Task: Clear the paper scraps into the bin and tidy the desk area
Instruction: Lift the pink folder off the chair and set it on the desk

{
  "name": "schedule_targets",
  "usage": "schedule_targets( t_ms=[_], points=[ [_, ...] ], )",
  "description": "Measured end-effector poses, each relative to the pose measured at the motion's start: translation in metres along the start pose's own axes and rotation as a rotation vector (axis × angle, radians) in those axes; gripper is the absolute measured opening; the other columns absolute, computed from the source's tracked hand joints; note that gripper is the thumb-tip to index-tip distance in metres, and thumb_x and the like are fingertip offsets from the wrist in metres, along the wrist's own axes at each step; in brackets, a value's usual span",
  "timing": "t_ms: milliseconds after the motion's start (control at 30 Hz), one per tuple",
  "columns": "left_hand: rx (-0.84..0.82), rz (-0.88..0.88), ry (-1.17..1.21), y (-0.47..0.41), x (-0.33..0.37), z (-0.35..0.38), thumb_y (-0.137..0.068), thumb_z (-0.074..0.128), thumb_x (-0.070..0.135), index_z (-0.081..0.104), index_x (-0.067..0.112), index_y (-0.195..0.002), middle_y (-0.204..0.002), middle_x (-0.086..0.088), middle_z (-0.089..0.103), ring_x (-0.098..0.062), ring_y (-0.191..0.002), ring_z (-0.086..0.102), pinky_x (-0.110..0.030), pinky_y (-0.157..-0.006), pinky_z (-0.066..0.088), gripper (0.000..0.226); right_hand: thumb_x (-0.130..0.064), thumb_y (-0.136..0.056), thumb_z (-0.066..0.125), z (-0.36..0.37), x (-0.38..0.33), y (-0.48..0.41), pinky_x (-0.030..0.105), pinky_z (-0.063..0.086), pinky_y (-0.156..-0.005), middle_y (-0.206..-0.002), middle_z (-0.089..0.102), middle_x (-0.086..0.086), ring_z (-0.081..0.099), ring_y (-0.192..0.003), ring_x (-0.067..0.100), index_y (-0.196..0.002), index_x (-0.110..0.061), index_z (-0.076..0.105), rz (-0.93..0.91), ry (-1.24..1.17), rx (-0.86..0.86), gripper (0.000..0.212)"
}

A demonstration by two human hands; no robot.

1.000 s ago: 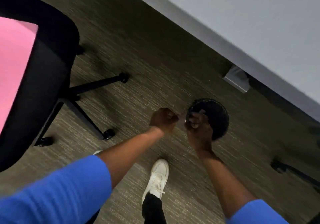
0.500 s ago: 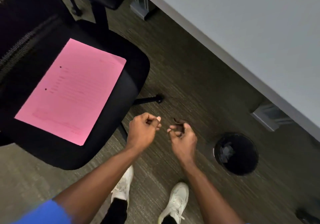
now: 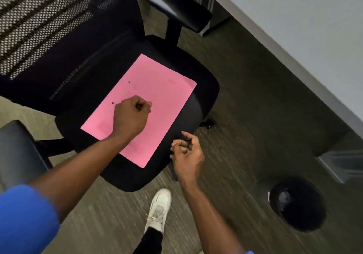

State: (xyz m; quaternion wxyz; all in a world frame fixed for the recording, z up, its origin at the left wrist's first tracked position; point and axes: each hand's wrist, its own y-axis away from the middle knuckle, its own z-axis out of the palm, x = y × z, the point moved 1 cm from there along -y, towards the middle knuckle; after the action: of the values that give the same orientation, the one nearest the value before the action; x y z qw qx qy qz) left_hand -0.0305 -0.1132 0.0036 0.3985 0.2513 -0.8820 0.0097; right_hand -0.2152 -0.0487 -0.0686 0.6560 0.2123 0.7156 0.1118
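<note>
2 hands are out in front of you, and neither shows anything in its grasp. Your left hand (image 3: 131, 118) is curled into a loose fist above the pink sheet (image 3: 139, 109) that lies flat on the seat of the black office chair (image 3: 204, 96); whether the knuckles touch the paper I cannot tell. Your right hand (image 3: 186, 151) hangs just off the seat's front edge with its fingers bent inward, and no scrap is visible between them, though the palm is hidden.

The black bin (image 3: 296, 204) stands on the carpet to your right, near the grey desk (image 3: 294, 17) and well apart from the chair, with something pale and crumpled already inside.

The step in hand looks like picking up that pink sheet. It lies flat on soft fabric, so I would open the left fingers and slide them under the near edge, or pinch a corner, rather than press down and crease it. It carries faint printing, so judge first whether it is a scrap or a document to keep. If it is scrap, fold it loosely so it fits the bin's round mouth, and hold it directly over the opening before you let go. Mind the chair: it may roll if you lean on it.
</note>
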Motion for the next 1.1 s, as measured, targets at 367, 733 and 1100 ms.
schedule_targets(
  t_ms=[367,733,1100],
  points=[
    [-0.009,-0.094,-0.355,-0.055,-0.073,-0.067,-0.089,0.082,0.046,0.059,0.016,-0.137,-0.140,-0.013,0.056,-0.034,-0.129,0.058,-0.056,-0.106,0.053,0.062,-0.036,-0.087,0.081,0.044,-0.023,0.001,0.016,0.049,-0.070,-0.096,0.074,-0.015,0.069,-0.081,-0.002,-0.134,-0.028,0.063,0.045,0.221,0.103,0.050],
    [0.029,-0.185,-0.148,-0.045,-0.083,-0.067,-0.089,0.085,0.018,0.061,0.015,-0.136,-0.126,-0.005,0.071,-0.022,-0.111,0.068,-0.043,-0.099,0.059,0.053,-0.010,-0.088,0.076,0.041,-0.021,-0.004,0.040,0.065,-0.081,-0.097,0.074,-0.014,0.074,-0.080,0.001,-0.130,-0.037,0.054,0.080,0.164,0.030,0.055],
    [-0.010,-0.085,-0.124,0.014,-0.051,-0.061,-0.085,0.088,0.016,0.067,0.020,-0.128,-0.110,0.008,0.068,-0.015,-0.098,0.068,-0.025,-0.074,0.053,0.049,0.003,-0.089,0.073,-0.038,-0.038,0.015,0.035,0.064,-0.076,-0.107,0.074,-0.008,0.073,-0.084,0.015,-0.145,-0.031,0.054,-0.034,0.202,-0.043,0.068]
  ],
)
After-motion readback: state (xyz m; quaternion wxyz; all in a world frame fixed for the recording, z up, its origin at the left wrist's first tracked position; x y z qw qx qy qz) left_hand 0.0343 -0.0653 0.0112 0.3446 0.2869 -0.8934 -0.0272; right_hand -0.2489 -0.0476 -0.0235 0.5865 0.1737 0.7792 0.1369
